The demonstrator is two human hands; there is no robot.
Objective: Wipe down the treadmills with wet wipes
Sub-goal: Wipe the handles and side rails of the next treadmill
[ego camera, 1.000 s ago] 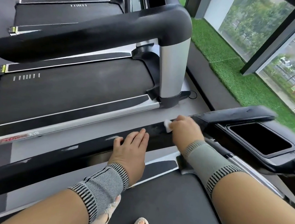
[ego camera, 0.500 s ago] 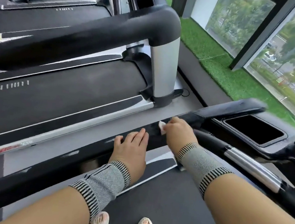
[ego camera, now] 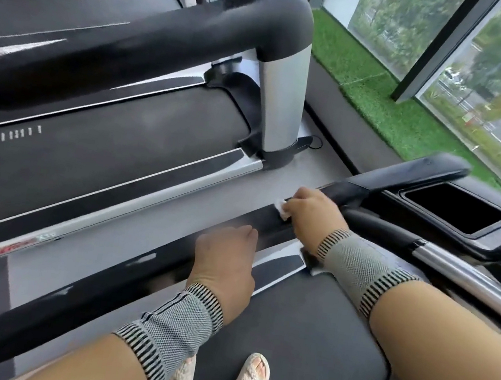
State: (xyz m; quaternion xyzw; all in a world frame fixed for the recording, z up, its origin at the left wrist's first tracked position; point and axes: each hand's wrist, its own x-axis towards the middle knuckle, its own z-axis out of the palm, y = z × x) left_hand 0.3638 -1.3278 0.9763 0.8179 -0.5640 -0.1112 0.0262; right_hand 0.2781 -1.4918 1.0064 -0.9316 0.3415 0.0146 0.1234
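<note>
From the head view, the person stands on the near treadmill's belt (ego camera: 302, 335), both forearms reaching to its black side handrail (ego camera: 119, 287), which runs as a long diagonal from the lower left of the frame up toward the console tray (ego camera: 455, 209) at middle right. The right hand (ego camera: 312, 213) sits on the rail's upper stretch, fingers curled round a small white wet wipe (ego camera: 282, 208) that peeks out on its left edge, pressed to the rail. The left hand (ego camera: 227, 257) rests just down-rail, its fingers bent over the far side; whether they clasp the bar I cannot tell. The unwiped length lies along that axis, lower left of the wipe, with the left hand in the way. A second treadmill (ego camera: 103, 150) stands beyond.
</note>
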